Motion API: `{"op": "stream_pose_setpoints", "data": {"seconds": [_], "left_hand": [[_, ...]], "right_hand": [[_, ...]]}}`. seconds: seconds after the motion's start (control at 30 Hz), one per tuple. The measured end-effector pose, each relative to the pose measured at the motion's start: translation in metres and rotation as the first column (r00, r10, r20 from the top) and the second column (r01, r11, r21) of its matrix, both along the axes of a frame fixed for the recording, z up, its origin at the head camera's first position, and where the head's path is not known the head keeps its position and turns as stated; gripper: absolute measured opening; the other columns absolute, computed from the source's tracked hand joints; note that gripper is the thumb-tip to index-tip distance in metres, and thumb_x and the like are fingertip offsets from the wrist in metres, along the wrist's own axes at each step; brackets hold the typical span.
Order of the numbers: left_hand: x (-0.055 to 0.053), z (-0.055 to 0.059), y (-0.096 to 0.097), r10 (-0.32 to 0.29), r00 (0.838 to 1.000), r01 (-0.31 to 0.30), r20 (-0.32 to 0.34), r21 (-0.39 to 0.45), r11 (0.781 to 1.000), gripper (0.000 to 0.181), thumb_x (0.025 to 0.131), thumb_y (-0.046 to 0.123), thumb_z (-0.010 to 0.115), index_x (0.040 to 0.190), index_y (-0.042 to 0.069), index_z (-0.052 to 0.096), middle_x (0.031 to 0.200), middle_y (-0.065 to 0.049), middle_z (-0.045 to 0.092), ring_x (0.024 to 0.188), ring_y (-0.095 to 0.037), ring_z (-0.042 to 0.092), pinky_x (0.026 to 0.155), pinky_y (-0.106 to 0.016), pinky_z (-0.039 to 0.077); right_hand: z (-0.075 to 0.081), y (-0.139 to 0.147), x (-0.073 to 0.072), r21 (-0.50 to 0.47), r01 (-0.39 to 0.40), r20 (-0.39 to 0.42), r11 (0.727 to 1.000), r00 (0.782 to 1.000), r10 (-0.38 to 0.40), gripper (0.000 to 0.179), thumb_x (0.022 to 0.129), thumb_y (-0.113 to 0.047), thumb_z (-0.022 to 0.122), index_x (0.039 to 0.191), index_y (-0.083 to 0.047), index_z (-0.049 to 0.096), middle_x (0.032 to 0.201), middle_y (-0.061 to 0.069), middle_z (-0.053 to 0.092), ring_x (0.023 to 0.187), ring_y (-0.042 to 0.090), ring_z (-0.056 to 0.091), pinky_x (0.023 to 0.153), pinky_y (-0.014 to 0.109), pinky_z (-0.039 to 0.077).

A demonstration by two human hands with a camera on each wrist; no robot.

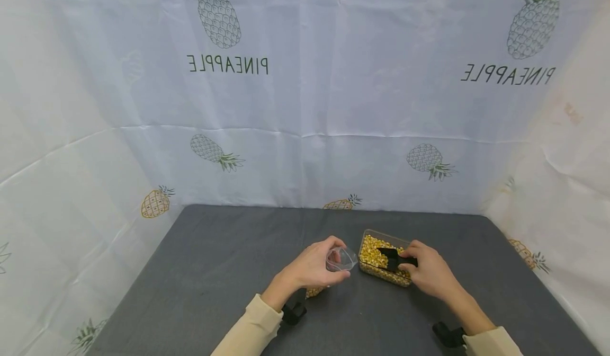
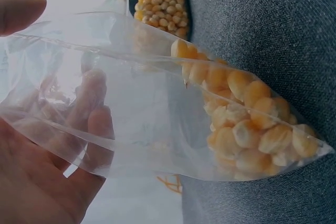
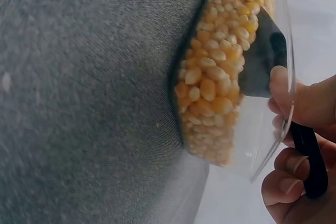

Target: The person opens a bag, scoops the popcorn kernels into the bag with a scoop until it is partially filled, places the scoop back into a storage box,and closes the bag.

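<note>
My left hand [image 1: 314, 265] holds a clear plastic bag [image 1: 341, 259] by its mouth, which the fingers and thumb keep spread. Corn kernels [image 2: 252, 124] fill the bag's lower corner in the left wrist view. To the right of the bag stands a clear rectangular container [image 1: 388, 236] with many more yellow corn kernels [image 1: 373, 251]. My right hand [image 1: 432, 272] grips the handle of a black scoop [image 3: 265, 59] over the container's right side. The scoop's blade is inside the container, against the kernels. How much it carries is hidden.
A dark grey cloth [image 1: 229, 271] covers the table. White curtains [image 1: 305, 91] with pineapple prints hang behind it and along both sides. Black straps with mounts [image 1: 294, 313] sit at the wrists.
</note>
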State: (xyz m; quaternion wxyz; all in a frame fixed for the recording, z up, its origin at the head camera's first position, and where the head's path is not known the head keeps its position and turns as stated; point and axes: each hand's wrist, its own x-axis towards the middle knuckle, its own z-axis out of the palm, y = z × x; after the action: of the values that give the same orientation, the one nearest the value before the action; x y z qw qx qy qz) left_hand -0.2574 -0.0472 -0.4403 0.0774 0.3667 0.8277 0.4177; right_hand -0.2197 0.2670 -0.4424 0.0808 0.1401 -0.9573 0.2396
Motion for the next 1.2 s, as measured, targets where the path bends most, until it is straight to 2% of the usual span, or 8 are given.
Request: {"op": "stream_pose_setpoints", "data": {"seconds": [0.17,0.3,0.4,0.6,0.9,1.2], "left_hand": [[0.0,0.0,-0.001,0.002,1.0,-0.002,-0.012,0.001,1.0,0.05,0.092,0.033,0.074,0.133,0.013,0.054,0.099,0.007,0.059,0.088,-0.002,0.065,0.081,-0.021,0.055],[0.0,-0.001,-0.002,0.003,1.0,-0.003,-0.019,0.001,1.0,0.051,0.092,0.034,0.074,0.133,0.012,0.054,0.098,0.008,0.059,0.09,-0.002,0.065,0.081,-0.021,0.055],[-0.001,-0.002,-0.002,0.005,1.0,-0.005,-0.018,0.002,1.0,0.051,0.092,0.035,0.074,0.133,0.012,0.054,0.098,0.008,0.059,0.09,-0.003,0.066,0.081,-0.021,0.056],[-0.002,-0.002,-0.001,0.01,1.0,-0.01,-0.017,-0.001,1.0,0.05,0.093,0.036,0.074,0.133,0.013,0.054,0.097,0.008,0.058,0.089,-0.002,0.065,0.08,-0.022,0.056],[-0.002,-0.002,0.0,0.014,1.0,-0.014,-0.024,-0.005,1.0,0.05,0.092,0.035,0.074,0.133,0.013,0.054,0.098,0.008,0.058,0.087,-0.002,0.065,0.079,-0.021,0.056],[-0.002,-0.003,0.001,0.021,0.999,-0.021,-0.027,-0.016,1.0,0.051,0.092,0.036,0.074,0.133,0.014,0.054,0.098,0.007,0.059,0.087,-0.002,0.065,0.079,-0.021,0.056]], "right_hand": [[-0.003,-0.003,0.001,-0.009,0.018,0.004,1.0,1.0,-0.018,0.015,0.089,-0.007,0.077,0.103,-0.003,0.074,0.099,0.002,0.06,0.08,0.016,0.059,0.062,0.033,0.048],[-0.008,-0.001,0.003,-0.028,0.032,-0.012,0.999,0.999,-0.033,0.017,0.09,-0.007,0.077,0.106,-0.003,0.073,0.099,0.001,0.06,0.085,0.02,0.061,0.068,0.038,0.051],[-0.009,0.002,0.005,-0.035,0.039,-0.037,0.999,0.999,-0.04,0.019,0.09,-0.008,0.077,0.108,-0.004,0.073,0.098,0.0,0.06,0.084,0.017,0.06,0.068,0.037,0.051],[-0.004,0.009,0.011,-0.031,0.036,-0.053,0.999,0.998,-0.038,0.02,0.089,-0.009,0.079,0.107,-0.006,0.073,0.097,-0.003,0.059,0.08,0.013,0.057,0.062,0.031,0.046],[0.002,0.019,0.017,-0.031,0.026,-0.12,0.999,0.992,-0.03,0.02,0.086,-0.007,0.08,0.105,-0.007,0.074,0.098,-0.004,0.06,0.084,0.017,0.06,0.066,0.033,0.05],[0.0,0.035,0.024,-0.043,0.036,-0.192,0.998,0.98,-0.044,0.022,0.083,-0.004,0.081,0.103,-0.009,0.074,0.096,-0.006,0.06,0.082,0.013,0.059,0.067,0.033,0.051]]}}
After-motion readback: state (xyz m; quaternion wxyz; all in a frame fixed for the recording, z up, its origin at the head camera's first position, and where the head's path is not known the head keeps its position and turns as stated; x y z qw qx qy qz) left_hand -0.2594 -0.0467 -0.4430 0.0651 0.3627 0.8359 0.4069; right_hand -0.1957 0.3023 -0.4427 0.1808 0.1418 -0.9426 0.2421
